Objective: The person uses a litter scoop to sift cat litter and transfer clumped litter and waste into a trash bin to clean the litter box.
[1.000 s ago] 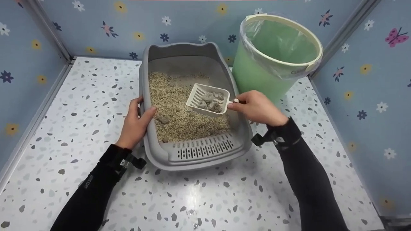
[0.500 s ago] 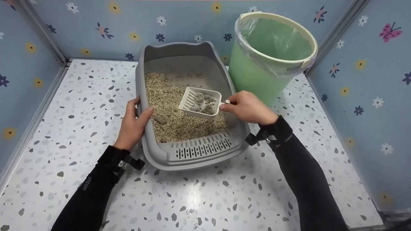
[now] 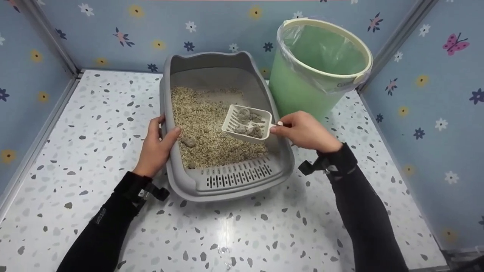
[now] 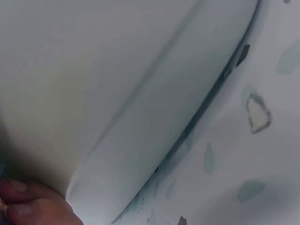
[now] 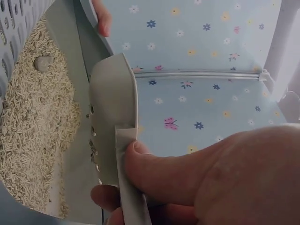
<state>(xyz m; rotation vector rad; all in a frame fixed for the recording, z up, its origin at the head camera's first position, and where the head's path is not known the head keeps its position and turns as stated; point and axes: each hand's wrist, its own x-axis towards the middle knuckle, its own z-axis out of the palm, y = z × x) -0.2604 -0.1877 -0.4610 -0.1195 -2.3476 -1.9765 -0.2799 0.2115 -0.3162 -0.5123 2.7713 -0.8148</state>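
A grey litter box point(image 3: 230, 194) with tan pellet litter point(image 3: 208, 132) stands on the speckled surface. My left hand point(image 3: 155, 149) grips its left rim, thumb on top, fingers outside; in the left wrist view the fingertips point(image 4: 37, 208) touch the box wall point(image 4: 108, 117). My right hand point(image 3: 308, 130) pinches the handle of a white slotted litter scoop point(image 3: 242, 137), held above the right part of the litter. Several greyish clumps point(image 3: 244, 114) lie in the scoop. Another clump point(image 3: 188, 142) sits in the litter near the left wall, with a smaller one point(image 3: 191, 165) nearer the front.
A green bin point(image 3: 293, 88) lined with a clear bag point(image 3: 325, 85) stands close behind the box's right side. Blue flowered panels point(image 3: 227, 22) enclose the back and both sides. Speckled surface point(image 3: 211, 234) lies in front of the box.
The scoop swung left a little, then came back right with my right hand. The clumps in it have shifted and spread apart. My left hand keeps its grip on the litter box rim.
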